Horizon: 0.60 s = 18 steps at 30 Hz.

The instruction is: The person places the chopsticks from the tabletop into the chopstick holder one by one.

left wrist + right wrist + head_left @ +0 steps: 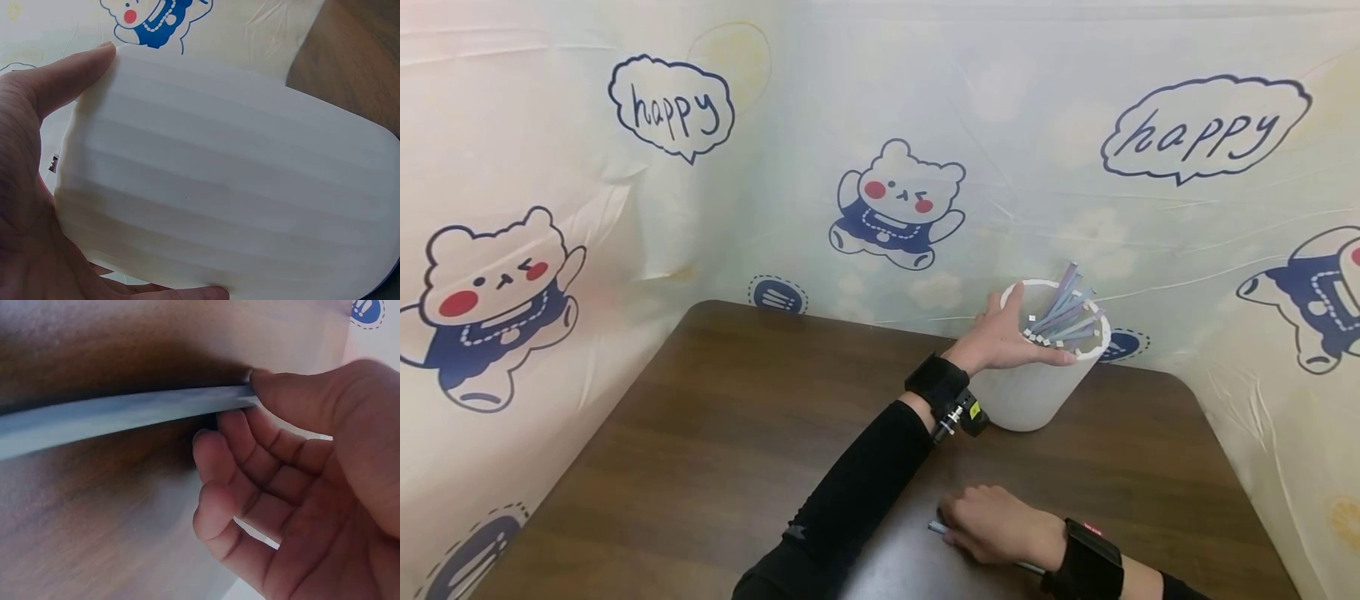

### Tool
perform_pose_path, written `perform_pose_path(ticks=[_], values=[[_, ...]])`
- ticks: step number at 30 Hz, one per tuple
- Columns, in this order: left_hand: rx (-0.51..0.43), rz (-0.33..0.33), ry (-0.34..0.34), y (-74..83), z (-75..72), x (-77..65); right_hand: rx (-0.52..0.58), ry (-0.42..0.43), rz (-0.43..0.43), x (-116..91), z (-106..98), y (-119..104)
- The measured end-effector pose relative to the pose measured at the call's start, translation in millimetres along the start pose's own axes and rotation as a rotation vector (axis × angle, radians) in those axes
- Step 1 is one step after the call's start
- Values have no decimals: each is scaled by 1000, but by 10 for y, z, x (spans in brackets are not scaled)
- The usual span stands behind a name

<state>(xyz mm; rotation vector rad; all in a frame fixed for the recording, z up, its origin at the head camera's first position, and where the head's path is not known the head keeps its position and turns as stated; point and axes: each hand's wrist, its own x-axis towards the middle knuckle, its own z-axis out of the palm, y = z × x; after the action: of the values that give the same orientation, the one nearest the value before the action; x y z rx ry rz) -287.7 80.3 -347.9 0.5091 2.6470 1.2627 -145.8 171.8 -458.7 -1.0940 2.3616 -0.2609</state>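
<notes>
My left hand [1003, 333] grips the white ribbed bin [1026, 392] by its top edge, with the thumb on the near side and the fingers round the other. In the left wrist view the bin's wall [231, 181] fills most of the picture. Several thin purple and blue sticks [1063, 312] with white ends lean inside the bin. Low over the table, my right hand [1000, 523] pinches a slim grey-blue stick [125, 415] near one end between thumb and index finger. The other fingers of that hand are loosely bent beneath it.
The bin is at the back right of a dark brown wooden table [760, 417] with rounded corners. A pale curtain [820, 108] printed with bears and "happy" bubbles hangs behind and at both sides. Black straps with small devices [943, 387] circle both wrists.
</notes>
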Motion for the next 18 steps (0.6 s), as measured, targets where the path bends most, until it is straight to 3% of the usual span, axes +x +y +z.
perform_pose_path(ticks=[9, 18], values=[[-1, 5, 12, 0, -8, 6, 84, -35, -68, -56, -109, -20], [-9, 4, 3, -7, -7, 7, 39, 63, -262, -241, -292, -131]])
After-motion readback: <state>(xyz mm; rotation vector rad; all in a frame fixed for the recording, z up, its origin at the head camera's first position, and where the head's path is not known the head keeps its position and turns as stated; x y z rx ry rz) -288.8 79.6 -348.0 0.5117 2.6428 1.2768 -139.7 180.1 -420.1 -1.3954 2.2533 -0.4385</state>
